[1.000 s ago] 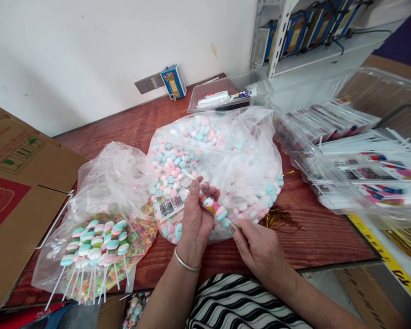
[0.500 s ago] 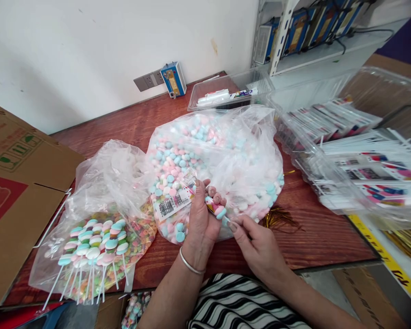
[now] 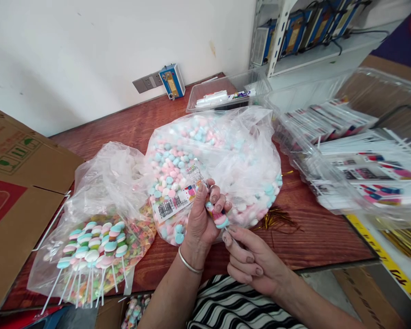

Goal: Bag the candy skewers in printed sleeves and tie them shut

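Observation:
My left hand [image 3: 202, 219] is closed around a marshmallow stick [image 3: 221, 221], whose pink and blue marshmallows show below the fingers inside a printed clear wrapper [image 3: 196, 172]. Close by on the right, my right hand [image 3: 255, 258] pinches the lower end by the white stick, with the thumb and index finger together. Under both hands lies a large clear bag of pastel marshmallows [image 3: 171, 160]. A second printed wrapper [image 3: 173, 205] rests flat on that bag, beside my left hand. Several finished-looking marshmallow skewers [image 3: 92, 244] lie on a bag of coloured ring candies [image 3: 142, 244] at the left.
Clear plastic bins [image 3: 294, 160] of printed wrappers stand at the right. Behind the bag is a clear tray [image 3: 222, 98]. Gold twist ties [image 3: 276, 219] lie on the wooden table [image 3: 315, 237]. A cardboard box [image 3: 23, 178] borders the left; a blue device [image 3: 172, 81] stands by the wall.
My right hand has shifted slightly down and left and turned, with more of its fingers showing. The wrapper in my left hand has tilted more upright, and the marshmallows have moved slightly downward.

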Available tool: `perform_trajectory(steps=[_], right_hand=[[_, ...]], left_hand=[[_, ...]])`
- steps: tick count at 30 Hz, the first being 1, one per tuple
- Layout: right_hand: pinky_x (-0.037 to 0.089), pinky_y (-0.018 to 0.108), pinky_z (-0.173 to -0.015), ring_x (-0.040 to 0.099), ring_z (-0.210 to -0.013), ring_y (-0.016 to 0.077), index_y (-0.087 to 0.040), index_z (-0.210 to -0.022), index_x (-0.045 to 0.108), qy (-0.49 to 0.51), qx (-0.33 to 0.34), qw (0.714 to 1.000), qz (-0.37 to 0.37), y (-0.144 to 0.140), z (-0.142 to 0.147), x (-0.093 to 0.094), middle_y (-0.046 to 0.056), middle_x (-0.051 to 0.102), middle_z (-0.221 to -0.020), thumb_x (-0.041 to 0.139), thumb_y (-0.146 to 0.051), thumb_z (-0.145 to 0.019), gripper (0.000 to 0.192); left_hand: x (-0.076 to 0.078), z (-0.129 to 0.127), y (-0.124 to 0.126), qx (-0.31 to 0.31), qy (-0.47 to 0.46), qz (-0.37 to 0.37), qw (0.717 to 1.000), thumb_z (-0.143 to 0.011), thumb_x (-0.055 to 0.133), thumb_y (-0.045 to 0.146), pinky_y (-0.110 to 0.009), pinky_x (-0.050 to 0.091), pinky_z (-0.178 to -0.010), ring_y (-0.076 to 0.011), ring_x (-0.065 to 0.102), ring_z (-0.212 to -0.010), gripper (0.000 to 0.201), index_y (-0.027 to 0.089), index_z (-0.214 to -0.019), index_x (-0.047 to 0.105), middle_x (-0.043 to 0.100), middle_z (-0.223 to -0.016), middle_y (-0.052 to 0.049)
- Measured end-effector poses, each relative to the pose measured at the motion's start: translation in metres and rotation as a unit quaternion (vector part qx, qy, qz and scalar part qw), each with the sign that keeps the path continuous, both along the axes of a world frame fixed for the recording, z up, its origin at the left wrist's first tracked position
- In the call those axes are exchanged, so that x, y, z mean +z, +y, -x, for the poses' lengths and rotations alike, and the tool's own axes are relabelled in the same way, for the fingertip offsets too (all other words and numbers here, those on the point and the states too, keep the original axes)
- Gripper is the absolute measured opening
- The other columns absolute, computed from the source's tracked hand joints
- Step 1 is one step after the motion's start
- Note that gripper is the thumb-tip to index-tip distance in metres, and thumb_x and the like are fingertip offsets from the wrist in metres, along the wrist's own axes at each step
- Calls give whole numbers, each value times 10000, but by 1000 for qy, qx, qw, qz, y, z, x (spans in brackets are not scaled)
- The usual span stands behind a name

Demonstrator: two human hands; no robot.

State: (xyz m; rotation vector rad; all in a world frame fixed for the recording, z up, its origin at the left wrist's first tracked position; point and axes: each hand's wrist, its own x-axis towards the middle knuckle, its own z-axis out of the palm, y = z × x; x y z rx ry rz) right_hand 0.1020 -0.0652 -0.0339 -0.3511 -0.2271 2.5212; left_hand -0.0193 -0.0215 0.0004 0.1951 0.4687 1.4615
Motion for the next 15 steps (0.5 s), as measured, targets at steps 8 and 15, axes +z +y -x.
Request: perform_trajectory(steps=[8, 15], right_hand=[[219, 208, -438, 222, -404, 57, -185, -688, 528, -297, -143, 914, -237, 19, -2, -4, -105, 333, -466, 584, -351, -872, 254], [281, 294, -575, 393, -529, 126, -195, -604, 517, -579, -273, 359, -679, 23, -2, -5, -20, 472, -539, 505, -163, -913, 311]], left_hand=[[4, -4, 9, 51, 66, 73, 994, -842, 684, 242, -252, 503, -699, -47, 475, -540, 136, 150, -892, 598, 452, -622, 76], [2, -19, 10, 110, 67, 131, 983, -816, 704, 225, -228, 494, -619, -55, 482, -522, 160, 150, -788, 565, 477, -621, 62]])
